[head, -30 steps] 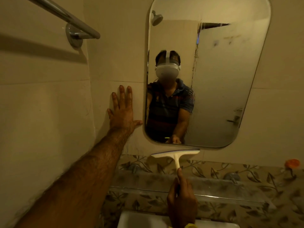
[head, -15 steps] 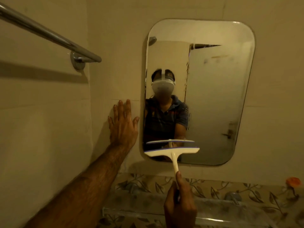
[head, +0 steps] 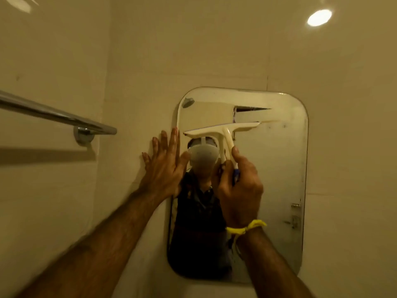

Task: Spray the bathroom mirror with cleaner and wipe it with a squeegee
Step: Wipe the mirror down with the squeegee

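The rounded-corner mirror (head: 277, 179) hangs on the beige tiled wall. A white squeegee (head: 223, 131) with a blue-tipped handle is raised against the mirror's upper left part, its blade roughly level. My right hand (head: 238, 190) is shut on the squeegee's handle, a yellow band at its wrist. My left hand (head: 165, 166) lies flat with fingers spread on the wall at the mirror's left edge. No spray bottle is in view.
A chrome towel bar (head: 53, 115) sticks out from the left wall at about hand height. A ceiling light (head: 319, 17) shines at the top right. The mirror reflects a person, a door and a shower head.
My right hand has lifted the squeegee from the mirror's bottom edge up to its upper part. The view has tilted upward, so the shelf and sink have dropped out of sight.
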Action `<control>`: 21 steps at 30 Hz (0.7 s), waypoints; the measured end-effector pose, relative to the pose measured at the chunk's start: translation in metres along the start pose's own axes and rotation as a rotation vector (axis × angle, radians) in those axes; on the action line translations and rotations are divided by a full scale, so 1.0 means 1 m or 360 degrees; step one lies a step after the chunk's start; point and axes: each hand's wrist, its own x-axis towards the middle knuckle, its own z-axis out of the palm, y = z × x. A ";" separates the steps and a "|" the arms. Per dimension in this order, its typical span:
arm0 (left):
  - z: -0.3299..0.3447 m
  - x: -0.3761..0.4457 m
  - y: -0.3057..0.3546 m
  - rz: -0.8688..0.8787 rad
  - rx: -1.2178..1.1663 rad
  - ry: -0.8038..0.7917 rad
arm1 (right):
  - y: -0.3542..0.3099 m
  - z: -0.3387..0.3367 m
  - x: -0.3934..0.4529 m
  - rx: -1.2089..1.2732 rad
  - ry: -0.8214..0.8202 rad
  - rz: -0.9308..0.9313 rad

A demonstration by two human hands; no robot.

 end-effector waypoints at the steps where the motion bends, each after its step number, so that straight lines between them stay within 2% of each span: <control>1: 0.000 0.000 -0.002 0.0019 0.0106 -0.0032 | 0.000 0.004 0.012 -0.0013 0.0006 -0.0031; 6: -0.003 0.003 0.001 0.0030 0.0393 -0.0110 | -0.009 0.023 0.064 -0.0016 0.0048 -0.0114; 10: -0.002 0.003 -0.002 0.0042 0.0472 -0.0133 | -0.015 0.035 0.085 -0.0034 0.0077 -0.0114; 21: 0.000 0.007 -0.007 0.0056 0.0531 -0.0117 | -0.017 0.043 0.074 -0.0142 0.0122 -0.0054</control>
